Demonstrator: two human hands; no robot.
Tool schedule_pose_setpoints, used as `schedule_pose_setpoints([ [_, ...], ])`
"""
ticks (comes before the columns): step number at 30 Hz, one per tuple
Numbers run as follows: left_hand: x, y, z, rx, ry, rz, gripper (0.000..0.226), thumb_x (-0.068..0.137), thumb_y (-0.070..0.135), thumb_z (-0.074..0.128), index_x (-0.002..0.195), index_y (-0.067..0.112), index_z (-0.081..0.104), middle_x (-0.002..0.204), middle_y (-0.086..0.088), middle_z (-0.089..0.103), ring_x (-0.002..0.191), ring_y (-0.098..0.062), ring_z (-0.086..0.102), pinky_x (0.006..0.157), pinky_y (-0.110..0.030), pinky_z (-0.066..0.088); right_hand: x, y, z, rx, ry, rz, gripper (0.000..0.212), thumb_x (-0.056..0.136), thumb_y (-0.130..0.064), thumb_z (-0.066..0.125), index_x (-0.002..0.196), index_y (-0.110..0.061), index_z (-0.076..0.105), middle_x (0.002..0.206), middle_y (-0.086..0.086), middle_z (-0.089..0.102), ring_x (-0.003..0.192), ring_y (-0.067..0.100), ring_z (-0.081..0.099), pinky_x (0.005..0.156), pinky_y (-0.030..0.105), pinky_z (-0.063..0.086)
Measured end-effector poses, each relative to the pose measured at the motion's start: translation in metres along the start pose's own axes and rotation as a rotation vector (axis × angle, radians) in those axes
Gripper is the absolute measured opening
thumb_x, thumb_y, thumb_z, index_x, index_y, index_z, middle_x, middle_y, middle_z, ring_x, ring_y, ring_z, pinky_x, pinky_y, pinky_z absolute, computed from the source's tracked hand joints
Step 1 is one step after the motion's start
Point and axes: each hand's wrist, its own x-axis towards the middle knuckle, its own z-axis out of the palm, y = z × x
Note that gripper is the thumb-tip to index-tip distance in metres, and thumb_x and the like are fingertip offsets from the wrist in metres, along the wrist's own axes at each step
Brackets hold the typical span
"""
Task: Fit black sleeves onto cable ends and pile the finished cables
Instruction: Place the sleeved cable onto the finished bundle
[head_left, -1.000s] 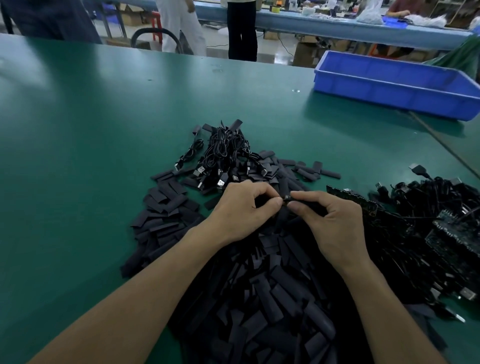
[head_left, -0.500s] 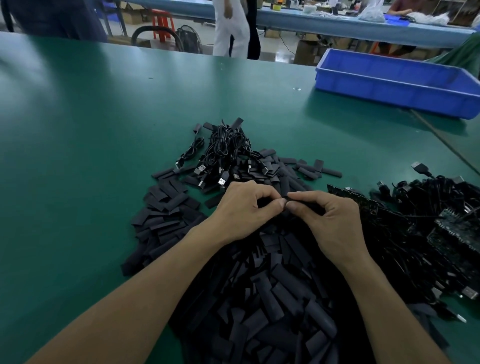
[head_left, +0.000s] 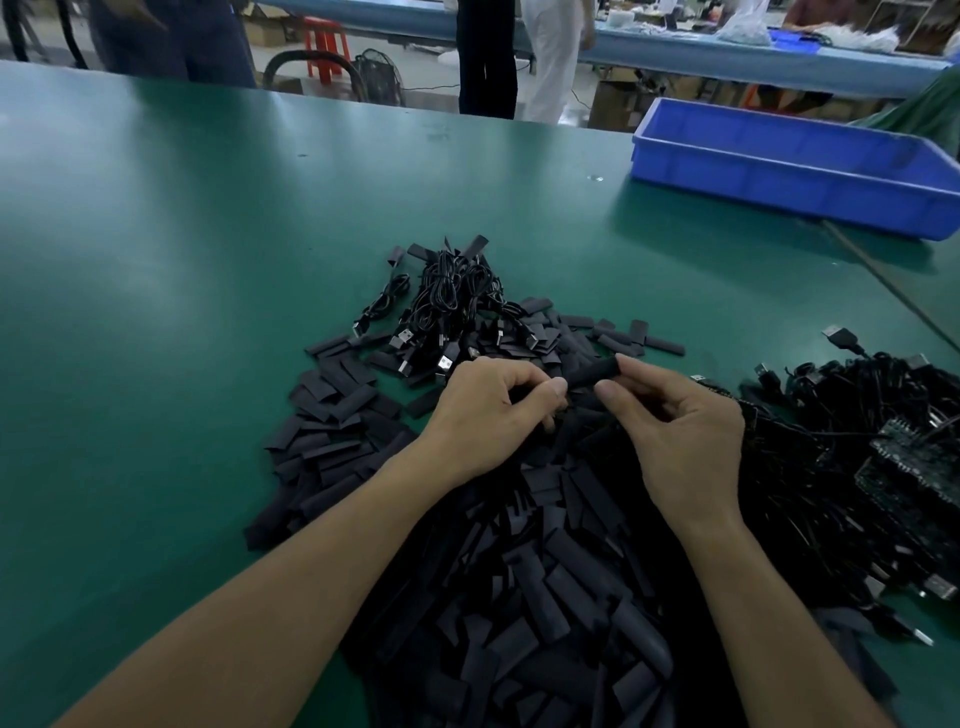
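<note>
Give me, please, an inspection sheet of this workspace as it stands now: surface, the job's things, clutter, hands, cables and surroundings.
Surface: green table, with light reflections.
Job's things: one black sleeve held over a big pile of loose sleeves that reaches the near edge.
Clutter: blue bin at far right; dark flat part among the cables at right, kind unclear.
Grippers: left hand pinches the sleeve's left end, right hand its right end.
Cables: coiled cables with USB plugs piled beyond the hands; larger tangled heap at right.
Surroundings: long table behind, standing people, red stool.
</note>
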Motion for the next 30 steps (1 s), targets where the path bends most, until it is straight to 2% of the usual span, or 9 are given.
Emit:
schedule_pose_setpoints([
  [6,0.0,-0.001,0.001,0.032,0.0,-0.007,0.023,0.096,0.03,0.065,0.08,0.017,0.076,0.067,0.006,0.072,0.059,-0.026,0.067,0.062,-0.046,0.057,-0.001,0.003,0.002,-0.018,-0.045,0.005,0.038,0.077,-0.02,0.084,0.114,-0.021,0.074,0.089,-0.032,0.071,0.083,-0.005,0.069,0.079,0.007,0.049],
  [10,0.0,-0.001,0.001,0.079,0.001,0.007,0.022,0.095,0.032,0.066,0.076,0.023,0.074,0.067,0.007,0.071,0.057,-0.022,0.066,0.06,-0.043,0.056,-0.001,0.004,0.002,-0.024,-0.076,0.002,0.039,0.076,-0.019,0.085,0.114,-0.016,0.074,0.086,-0.032,0.071,0.081,-0.005,0.07,0.078,0.007,0.05],
  [16,0.001,-0.004,0.002,0.16,-0.033,0.062,0.02,0.095,0.032,0.067,0.086,0.018,0.078,0.071,0.011,0.072,0.063,-0.005,0.065,0.065,-0.026,0.051,-0.002,-0.002,0.001,0.018,-0.037,0.024,0.029,0.079,-0.021,0.082,0.098,-0.04,0.07,0.086,-0.027,0.072,0.082,-0.002,0.07,0.077,0.01,0.052],
  [18,0.0,-0.002,0.001,0.167,-0.028,0.081,0.021,0.095,0.036,0.066,0.088,0.019,0.078,0.073,0.012,0.072,0.066,-0.003,0.065,0.069,-0.026,0.052,-0.002,-0.004,0.0,0.011,-0.015,0.031,0.028,0.082,-0.022,0.081,0.092,-0.043,0.067,0.087,-0.026,0.071,0.083,-0.001,0.07,0.078,0.014,0.054],
  [21,0.001,0.003,-0.001,0.292,-0.02,0.142,0.031,0.099,0.043,0.056,0.087,0.02,0.073,0.075,0.009,0.07,0.073,-0.01,0.063,0.081,-0.035,0.049,-0.002,-0.007,-0.002,-0.023,-0.019,0.024,0.028,0.085,-0.022,0.078,0.095,-0.044,0.064,0.087,-0.027,0.071,0.084,0.0,0.069,0.08,0.018,0.054],
  [23,0.002,0.008,-0.006,0.408,0.029,0.194,0.042,0.102,0.047,0.042,0.084,0.017,0.066,0.076,0.007,0.065,0.076,-0.015,0.057,0.084,-0.042,0.044,-0.002,-0.01,-0.003,-0.077,-0.026,-0.013,0.028,0.088,-0.021,0.075,0.101,-0.043,0.064,0.084,-0.028,0.07,0.083,-0.002,0.068,0.079,0.015,0.052],
  [25,0.005,0.014,-0.014,0.44,0.122,0.191,0.054,0.101,0.056,0.027,0.083,0.018,0.06,0.074,0.007,0.058,0.072,-0.015,0.05,0.078,-0.043,0.042,-0.002,-0.015,-0.006,-0.165,-0.007,-0.098,0.022,0.091,-0.017,0.072,0.108,-0.031,0.07,0.081,-0.027,0.068,0.082,-0.002,0.066,0.077,0.007,0.047],
  [27,0.009,0.021,-0.022,0.423,0.227,0.127,0.052,0.099,0.059,0.019,0.082,0.022,0.051,0.074,0.009,0.05,0.071,-0.013,0.043,0.073,-0.039,0.037,-0.001,-0.021,-0.009,-0.314,0.025,-0.24,0.018,0.092,-0.011,0.07,0.108,-0.017,0.073,0.09,-0.019,0.066,0.085,0.002,0.062,0.082,0.005,0.043],
  [30,0.027,0.029,-0.034,0.408,0.32,-0.071,0.035,0.102,0.051,0.03,0.096,0.022,0.048,0.093,0.005,0.05,0.09,-0.017,0.04,0.082,-0.036,0.027,0.001,-0.024,-0.016,-0.575,0.046,-0.352,0.018,0.089,-0.009,0.07,0.106,-0.014,0.073,0.098,-0.002,0.069,0.098,0.018,0.058,0.089,0.028,0.042],
])
